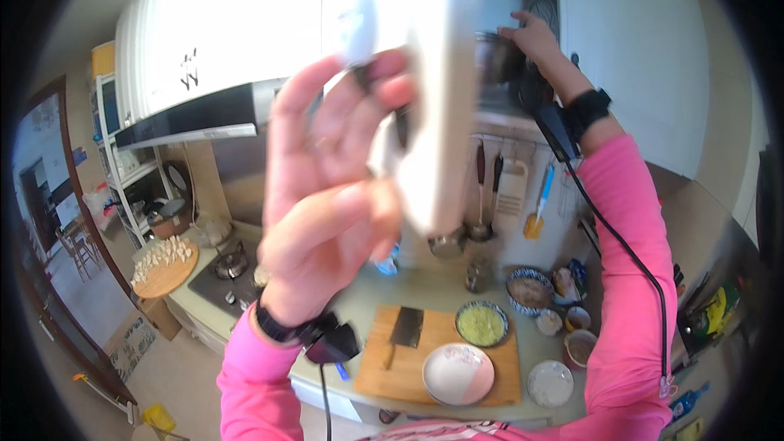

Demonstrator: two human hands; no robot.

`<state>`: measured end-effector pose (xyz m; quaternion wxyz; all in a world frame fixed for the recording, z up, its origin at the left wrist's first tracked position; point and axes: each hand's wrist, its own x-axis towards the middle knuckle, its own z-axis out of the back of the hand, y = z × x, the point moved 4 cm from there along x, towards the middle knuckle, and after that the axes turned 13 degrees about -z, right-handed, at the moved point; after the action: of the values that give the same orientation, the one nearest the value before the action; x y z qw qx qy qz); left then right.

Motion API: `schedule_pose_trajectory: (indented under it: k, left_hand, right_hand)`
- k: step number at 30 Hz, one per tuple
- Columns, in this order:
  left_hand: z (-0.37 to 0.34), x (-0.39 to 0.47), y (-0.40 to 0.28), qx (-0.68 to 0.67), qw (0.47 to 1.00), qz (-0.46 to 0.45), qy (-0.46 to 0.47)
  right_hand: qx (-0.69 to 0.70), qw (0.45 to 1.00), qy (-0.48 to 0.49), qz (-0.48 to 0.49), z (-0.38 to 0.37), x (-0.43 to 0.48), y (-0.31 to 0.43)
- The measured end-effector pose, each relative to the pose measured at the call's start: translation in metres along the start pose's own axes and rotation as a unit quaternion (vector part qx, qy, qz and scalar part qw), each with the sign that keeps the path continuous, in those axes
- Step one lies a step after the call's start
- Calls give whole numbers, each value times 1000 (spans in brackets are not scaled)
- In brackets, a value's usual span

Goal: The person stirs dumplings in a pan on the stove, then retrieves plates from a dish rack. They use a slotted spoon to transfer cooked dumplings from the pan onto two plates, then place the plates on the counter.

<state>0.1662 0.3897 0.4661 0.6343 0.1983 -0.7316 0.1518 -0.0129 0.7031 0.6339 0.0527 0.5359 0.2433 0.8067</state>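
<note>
My left hand (331,184) is raised close to the camera, fingers curled at the handle of a white cabinet door (438,92), which is seen nearly edge-on and blurred. Inside the wall cabinet behind it, my right hand (528,37) reaches in with fingers spread, just above a dark pot (493,58); whether it touches anything cannot be told. Below on the counter, a wooden cutting board (508,373) bears a cleaver (407,327), a patterned bowl of chopped green food (482,323) and an empty white and pink dish (458,374).
Ladles and a spatula (534,226) hang under the cabinet. Right of the board stand a bowl of ground food (529,291), a white plate (550,383) and small bowls. At left are a gas burner (231,264) and a round board (160,282) with dumpling-like pieces.
</note>
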Motion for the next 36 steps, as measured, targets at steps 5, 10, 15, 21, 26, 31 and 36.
schedule_pose_trajectory:
  k: [5,10,15,21,26,31,36]
  left_hand:
    - [-21,-1,111,-12,997,19,69]
    - [-26,6,206,35,992,72,101]
    - [32,-58,251,305,917,176,188]
    - [146,-376,175,494,701,507,81]
    - [196,-547,93,643,430,613,161]
    - [217,-589,89,616,465,616,159]
    - [188,-588,92,610,576,520,160]
  right_hand:
    - [225,970,61,70,73,-173,-66]
    - [165,952,211,-149,89,-389,-177]
    - [272,788,330,-443,83,-563,-285]
    - [220,646,410,-605,75,-682,-339]
    - [278,533,406,-688,39,-710,-337]
    - [347,449,391,-725,-10,-722,-319]
    - [267,530,333,-733,-30,-729,-318]
